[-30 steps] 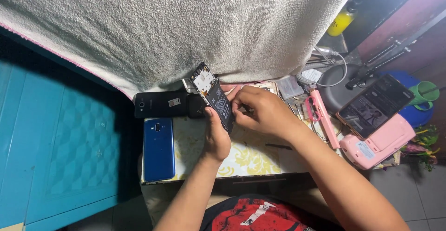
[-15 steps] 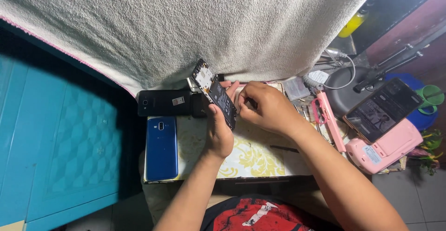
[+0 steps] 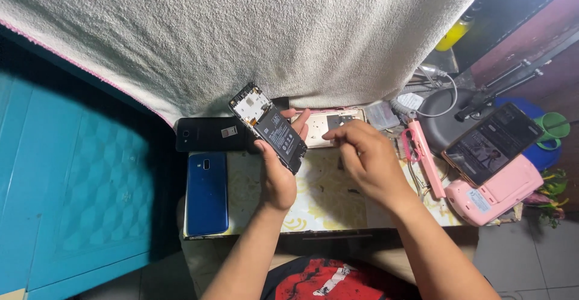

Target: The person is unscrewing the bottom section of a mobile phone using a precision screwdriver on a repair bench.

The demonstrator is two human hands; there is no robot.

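1. A person sits at a small table [image 3: 313, 206] with a pale floral top, seen from above, in the lower middle of the frame.
2. The left hand [image 3: 277, 176], at the centre, is closed around an opened phone [image 3: 268, 128] with its back cover off, held tilted above the table; the black battery and circuit board face up.
3. The right hand [image 3: 368, 158], just right of centre, hovers with fingers loosely curled and holds nothing that I can make out; it is near a pale back cover [image 3: 329, 125] lying on the table.
4. The opened phone looks light and stiff but fragile: the bare board and battery should not be pressed. The long side edges, where the left hand's thumb and fingers sit, look like the safest hold.
5. A blue phone [image 3: 207, 192] lies flat at the table's left edge, and a black phone [image 3: 208, 134] lies above it.
6. At the right sit a pink stand [image 3: 494, 191] bearing a lit phone [image 3: 491, 143], and a pink tool [image 3: 419, 155].
7. A cream towel [image 3: 271, 28] fills the top of the frame.
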